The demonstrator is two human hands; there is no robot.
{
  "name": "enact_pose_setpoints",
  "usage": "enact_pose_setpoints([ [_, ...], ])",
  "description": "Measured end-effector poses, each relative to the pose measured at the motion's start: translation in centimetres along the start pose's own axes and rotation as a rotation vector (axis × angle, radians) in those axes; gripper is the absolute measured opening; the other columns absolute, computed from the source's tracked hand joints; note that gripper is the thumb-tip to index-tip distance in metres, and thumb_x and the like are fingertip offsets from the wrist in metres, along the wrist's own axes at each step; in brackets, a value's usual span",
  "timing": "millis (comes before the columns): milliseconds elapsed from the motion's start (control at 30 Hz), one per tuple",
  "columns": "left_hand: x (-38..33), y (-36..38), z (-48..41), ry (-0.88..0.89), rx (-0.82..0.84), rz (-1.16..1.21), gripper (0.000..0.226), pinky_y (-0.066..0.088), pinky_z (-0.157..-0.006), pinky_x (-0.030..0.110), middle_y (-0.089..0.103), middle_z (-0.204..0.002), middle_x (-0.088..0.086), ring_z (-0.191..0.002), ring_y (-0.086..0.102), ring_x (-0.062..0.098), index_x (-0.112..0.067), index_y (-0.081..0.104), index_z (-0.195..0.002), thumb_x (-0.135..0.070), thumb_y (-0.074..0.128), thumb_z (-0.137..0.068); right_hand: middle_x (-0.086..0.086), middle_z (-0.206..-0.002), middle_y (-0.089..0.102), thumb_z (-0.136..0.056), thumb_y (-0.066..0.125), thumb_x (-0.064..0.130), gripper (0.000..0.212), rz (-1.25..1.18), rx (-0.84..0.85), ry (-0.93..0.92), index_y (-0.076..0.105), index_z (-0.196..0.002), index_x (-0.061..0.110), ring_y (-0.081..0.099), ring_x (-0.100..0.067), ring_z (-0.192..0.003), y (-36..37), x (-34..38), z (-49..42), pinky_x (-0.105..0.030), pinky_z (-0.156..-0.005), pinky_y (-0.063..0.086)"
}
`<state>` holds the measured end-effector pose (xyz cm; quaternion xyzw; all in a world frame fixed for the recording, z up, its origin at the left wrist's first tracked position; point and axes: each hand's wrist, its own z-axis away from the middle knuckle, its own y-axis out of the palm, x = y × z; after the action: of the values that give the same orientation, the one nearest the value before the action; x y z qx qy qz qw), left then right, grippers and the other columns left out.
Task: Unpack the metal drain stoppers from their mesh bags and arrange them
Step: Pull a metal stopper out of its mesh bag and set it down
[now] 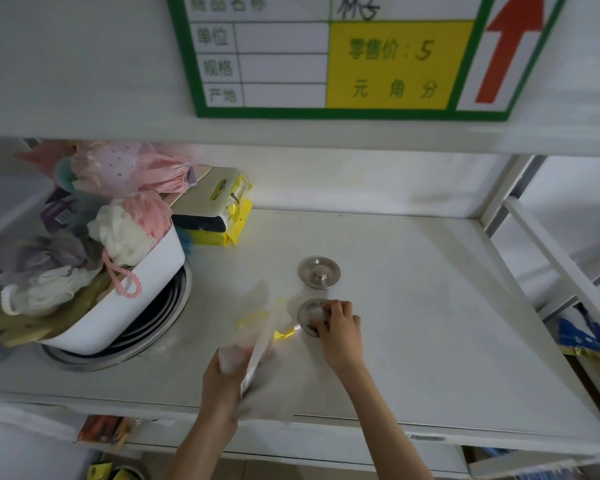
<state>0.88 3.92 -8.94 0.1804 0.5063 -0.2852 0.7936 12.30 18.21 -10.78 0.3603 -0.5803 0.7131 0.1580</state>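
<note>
second stopper being set on the shelf

stopper 2 (311, 317) is pinched in the right hand (340, 327), near the shelf (430, 306) front edge; alignment below stopper 1 (318, 272) is advised. the emptied mesh bag (260, 337) is clutched in the left hand (222, 372).

silver stoppers (318, 272), white shelf (430, 306), green-bordered sign (326, 57)

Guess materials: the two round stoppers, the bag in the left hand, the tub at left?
Stoppers: metal, likely brushed stainless, dull grey sheen. Bag: translucent white, probably mesh or thin plastic; too blurred to tell. Tub: smooth glossy white, looks plastic.
</note>
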Motion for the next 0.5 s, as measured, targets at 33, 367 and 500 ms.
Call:
enact_pose_setpoints([
  [33, -0.2, -0.2, 0.2, 0.024, -0.018, -0.001, 0.066, 0.047, -0.067, 0.037, 0.066, -0.080, 0.019, -0.074, 0.062, 0.030, -0.003, 0.066, -0.084, -0.044, 0.071, -0.033, -0.010, -0.125, 0.045, -0.089, 0.050, 0.012, 0.026, 0.095, 0.005, 0.008, 0.048, -0.115, 0.008, 0.041, -0.034, -0.107, 0.2, -0.2, -0.5, -0.037, -0.091, 0.036],
  [367, -1.5, 1.2, 0.2, 0.121, -0.127, 0.008, 0.034, 0.053, -0.064, 0.032, 0.073, -0.088, 0.004, -0.075, 0.069, 0.020, -0.020, 0.067, -0.097, -0.032, 0.081, -0.069, -0.009, -0.125, 0.048, -0.090, 0.049, 0.012, 0.031, 0.386, -0.059, -0.052, 0.046, -0.120, 0.008, 0.038, -0.032, -0.116, 0.7, 0.9, -1.6, -0.034, -0.098, 0.031],
  [500, -0.7, 1.4, -0.7, 0.126, -0.125, -0.001, 0.028, 0.055, -0.077, 0.039, 0.072, -0.095, 0.006, -0.087, 0.069, 0.021, -0.018, 0.068, -0.099, -0.031, 0.074, -0.076, -0.012, -0.115, 0.052, -0.082, 0.050, 0.000, 0.034, 0.257, -0.093, -0.163, 0.049, -0.115, 0.009, 0.045, -0.033, -0.104, -1.4, 1.7, 3.5, -0.038, -0.088, 0.039],
])
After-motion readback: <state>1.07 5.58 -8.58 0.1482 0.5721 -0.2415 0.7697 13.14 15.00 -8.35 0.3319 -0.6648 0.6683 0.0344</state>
